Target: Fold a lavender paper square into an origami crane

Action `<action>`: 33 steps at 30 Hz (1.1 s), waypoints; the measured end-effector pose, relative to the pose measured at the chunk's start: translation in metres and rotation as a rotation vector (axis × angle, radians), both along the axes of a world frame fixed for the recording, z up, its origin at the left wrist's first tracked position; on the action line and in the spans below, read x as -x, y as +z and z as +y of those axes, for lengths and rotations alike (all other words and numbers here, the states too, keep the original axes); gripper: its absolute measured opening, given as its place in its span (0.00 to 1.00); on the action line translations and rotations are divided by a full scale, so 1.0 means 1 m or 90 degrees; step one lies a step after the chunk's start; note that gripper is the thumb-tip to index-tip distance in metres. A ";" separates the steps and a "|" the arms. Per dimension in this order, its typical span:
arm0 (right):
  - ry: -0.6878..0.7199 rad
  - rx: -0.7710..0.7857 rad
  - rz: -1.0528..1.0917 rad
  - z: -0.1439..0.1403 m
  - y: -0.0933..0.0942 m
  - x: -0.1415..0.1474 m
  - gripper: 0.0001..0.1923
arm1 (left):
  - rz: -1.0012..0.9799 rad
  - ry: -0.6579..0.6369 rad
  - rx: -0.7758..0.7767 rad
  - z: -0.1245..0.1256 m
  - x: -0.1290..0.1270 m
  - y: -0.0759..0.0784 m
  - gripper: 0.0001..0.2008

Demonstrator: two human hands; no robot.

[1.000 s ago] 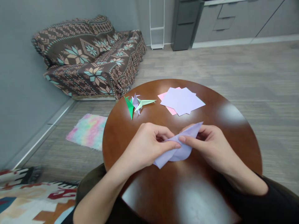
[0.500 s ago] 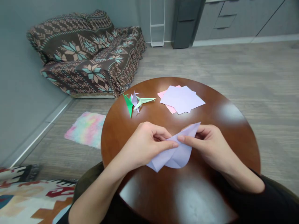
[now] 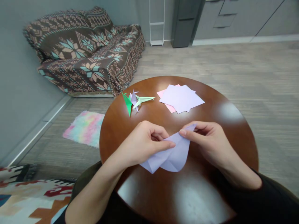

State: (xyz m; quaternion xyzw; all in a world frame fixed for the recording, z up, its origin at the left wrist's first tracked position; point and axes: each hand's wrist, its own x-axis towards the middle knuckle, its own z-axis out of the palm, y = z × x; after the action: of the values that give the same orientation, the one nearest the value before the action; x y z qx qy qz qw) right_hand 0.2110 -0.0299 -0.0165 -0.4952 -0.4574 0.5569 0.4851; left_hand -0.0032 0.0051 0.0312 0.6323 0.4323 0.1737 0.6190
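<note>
A: What threatens the lilac sheet over the worktop?

B: Its slack belly, bowing toward six o'clock; should either pinch slip, a stray crease could set.

A: And the grip?

B: Left hand, at ten o'clock, thumb and curled fingers closed on it; right hand, at two, nips its upper corner. Beyond, folded paper birds rest at eleven, flat sheets at twelve.

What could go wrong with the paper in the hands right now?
The lavender sheet might crease crookedly, since its lower part bows loosely. It could also tear or slip if the left hand and right hand pulled apart, as both pinch it.
</note>
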 end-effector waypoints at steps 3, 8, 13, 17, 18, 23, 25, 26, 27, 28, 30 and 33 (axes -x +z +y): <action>-0.031 0.000 0.002 0.001 -0.002 -0.002 0.10 | 0.007 -0.003 0.012 0.001 0.002 0.002 0.08; -0.045 -0.010 0.012 0.001 -0.001 -0.001 0.11 | 0.008 -0.004 0.011 0.002 0.004 0.003 0.08; -0.054 -0.033 -0.013 0.000 -0.002 -0.001 0.13 | 0.011 -0.004 -0.012 0.001 0.005 0.003 0.08; -0.044 -0.048 -0.002 -0.001 -0.002 -0.001 0.13 | 0.016 -0.004 -0.020 0.001 0.006 0.005 0.09; -0.042 -0.051 0.006 -0.001 -0.002 -0.001 0.12 | 0.018 -0.005 -0.022 0.001 0.006 0.005 0.09; -0.018 -0.035 -0.003 -0.001 -0.001 0.001 0.11 | 0.021 -0.004 -0.038 0.000 0.006 0.006 0.11; 0.004 -0.027 -0.012 -0.002 0.001 0.002 0.11 | 0.024 0.002 -0.043 -0.001 0.006 0.006 0.11; 0.011 -0.027 -0.012 -0.002 0.001 0.002 0.11 | 0.025 0.004 -0.044 -0.001 0.006 0.006 0.11; 0.012 -0.029 -0.011 -0.003 0.001 0.002 0.10 | 0.025 0.005 -0.044 -0.001 0.006 0.006 0.11; 0.011 -0.031 -0.008 -0.003 0.001 0.002 0.10 | 0.025 0.004 -0.043 -0.001 0.006 0.006 0.11; 0.009 -0.035 0.001 -0.003 0.002 0.001 0.08 | 0.021 0.003 -0.040 -0.001 0.006 0.005 0.10; 0.014 -0.043 0.011 -0.004 0.003 0.001 0.06 | 0.016 0.000 -0.031 0.000 0.006 0.005 0.09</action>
State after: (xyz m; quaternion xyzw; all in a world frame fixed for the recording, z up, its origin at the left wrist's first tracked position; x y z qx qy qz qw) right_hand 0.2099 -0.0335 -0.0138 -0.4689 -0.4770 0.5505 0.4995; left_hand -0.0092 0.0050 0.0357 0.6492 0.4356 0.1760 0.5982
